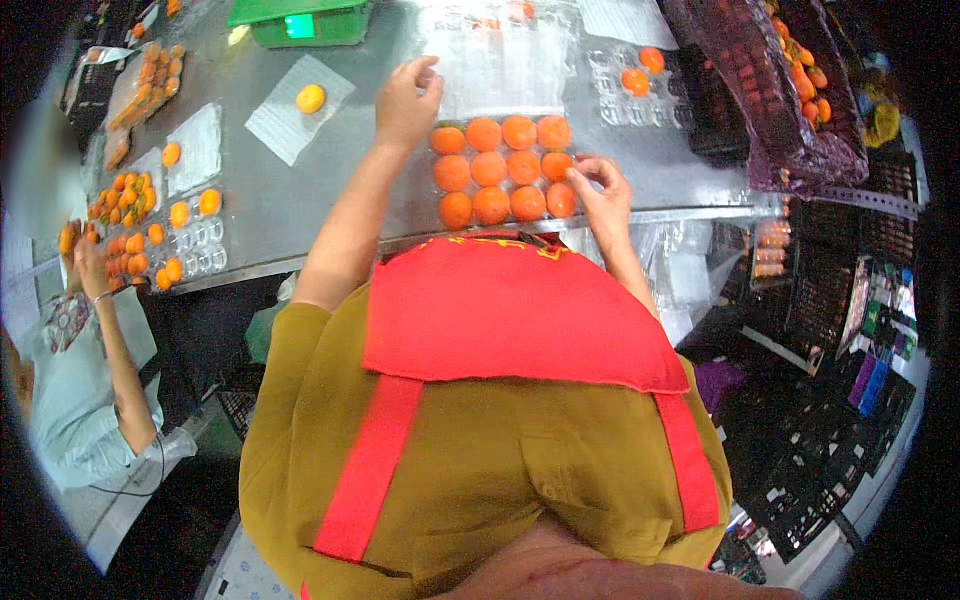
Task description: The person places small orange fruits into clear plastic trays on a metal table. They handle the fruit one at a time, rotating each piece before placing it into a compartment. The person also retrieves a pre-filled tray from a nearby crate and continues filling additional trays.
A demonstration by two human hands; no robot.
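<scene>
A clear plastic tray filled with rows of orange fruit (488, 169) lies at the table's near edge, before my red apron. My right hand (606, 189) is at the tray's right side, its fingertips touching a fruit (556, 166) in the middle row. Above the tray's upper left corner my left hand (409, 97) hovers with fingers bent and parted, holding nothing. Just beyond the tray lie clear plastic trays or lids (502, 82), bright with glare. A single yellow-orange fruit (310, 98) rests on a white sheet (279, 120) to the left.
A green scale (322, 22) stands at the far edge. On the right are a partly filled clear tray (636, 112) and a crate lined with purple plastic (806, 161), holding fruit. At the left a co-worker's hands (90, 262) are near more fruit trays (199, 244).
</scene>
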